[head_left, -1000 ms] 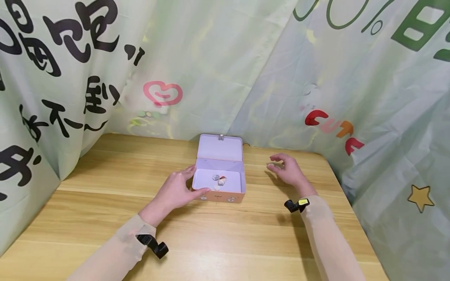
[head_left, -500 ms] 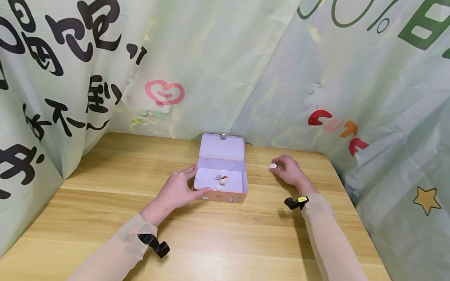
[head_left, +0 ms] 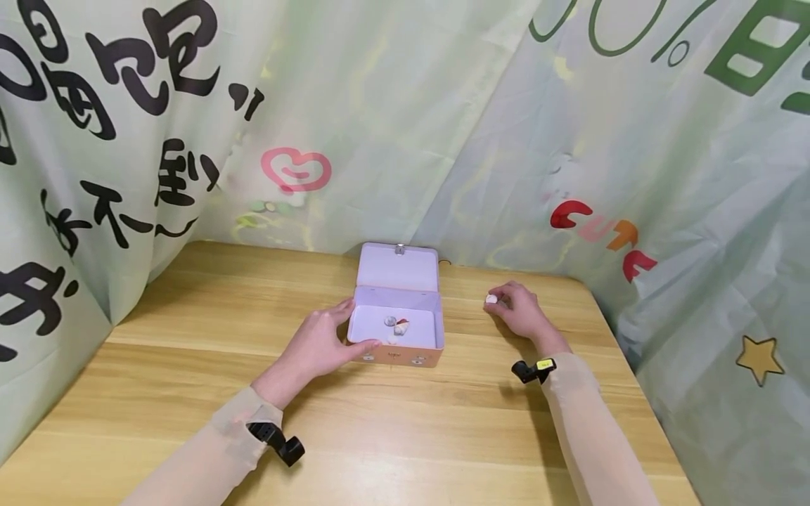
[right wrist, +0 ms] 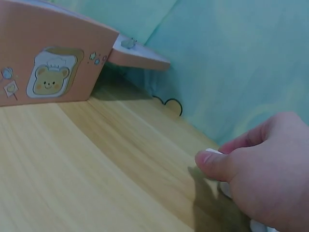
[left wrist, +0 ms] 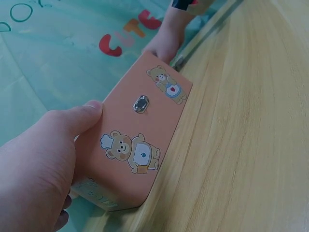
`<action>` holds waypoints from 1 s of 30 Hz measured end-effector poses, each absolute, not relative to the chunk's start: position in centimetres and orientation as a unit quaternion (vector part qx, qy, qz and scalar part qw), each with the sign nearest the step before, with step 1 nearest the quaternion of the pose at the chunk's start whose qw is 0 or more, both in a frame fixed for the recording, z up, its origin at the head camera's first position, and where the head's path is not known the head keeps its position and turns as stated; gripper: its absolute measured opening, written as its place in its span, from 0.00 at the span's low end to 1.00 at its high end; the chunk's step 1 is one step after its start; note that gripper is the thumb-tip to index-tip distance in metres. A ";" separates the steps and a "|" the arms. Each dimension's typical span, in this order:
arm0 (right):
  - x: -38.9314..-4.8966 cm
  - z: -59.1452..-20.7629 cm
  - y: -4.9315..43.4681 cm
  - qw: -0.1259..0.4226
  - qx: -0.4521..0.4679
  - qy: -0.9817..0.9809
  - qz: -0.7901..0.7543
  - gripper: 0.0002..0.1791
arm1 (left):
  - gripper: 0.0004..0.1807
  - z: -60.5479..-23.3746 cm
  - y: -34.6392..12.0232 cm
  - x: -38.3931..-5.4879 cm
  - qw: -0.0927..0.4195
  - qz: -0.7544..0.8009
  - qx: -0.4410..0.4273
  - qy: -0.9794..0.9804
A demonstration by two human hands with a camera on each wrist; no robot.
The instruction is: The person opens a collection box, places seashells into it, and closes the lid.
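A tin box (head_left: pixel 395 355), orange outside with printed bears and lavender inside, stands with its lid (head_left: pixel 397 267) raised at the back. My left hand (head_left: pixel 316 339) grips its left front corner, thumb along the front rim and fingers on the left side. Inside lie a small greyish round piece (head_left: pixel 389 321), a red-and-white shell-like piece (head_left: pixel 401 327) and a pale piece by the front wall. To the right of the box, my right hand (head_left: pixel 520 309) pinches a small white piece (head_left: pixel 491 299) between thumb and index finger, low over the table; its kind is unclear.
In the right wrist view, a whitish piece (right wrist: pixel 225 189) shows under the right hand, partly hidden, with another pale piece (right wrist: pixel 258 225) nearer the wrist. The wooden table (head_left: pixel 405 436) meets a printed curtain (head_left: pixel 380 126) behind the box and along both sides.
One second ago the right thumb and fingers were apart with no piece visible between them; since then they have closed on the white piece. The left hand and box have stayed in place.
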State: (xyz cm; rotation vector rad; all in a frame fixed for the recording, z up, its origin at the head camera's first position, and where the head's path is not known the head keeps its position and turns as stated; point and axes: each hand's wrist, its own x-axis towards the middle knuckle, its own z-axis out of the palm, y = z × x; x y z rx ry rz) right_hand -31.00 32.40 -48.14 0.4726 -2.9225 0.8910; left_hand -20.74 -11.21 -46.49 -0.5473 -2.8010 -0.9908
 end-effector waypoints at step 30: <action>-27.5 -42.5 27.8 0.029 0.226 -0.922 0.313 0.22 | 0.60 -46.8 -11.2 -20.9 0.061 -0.329 -0.177 -0.926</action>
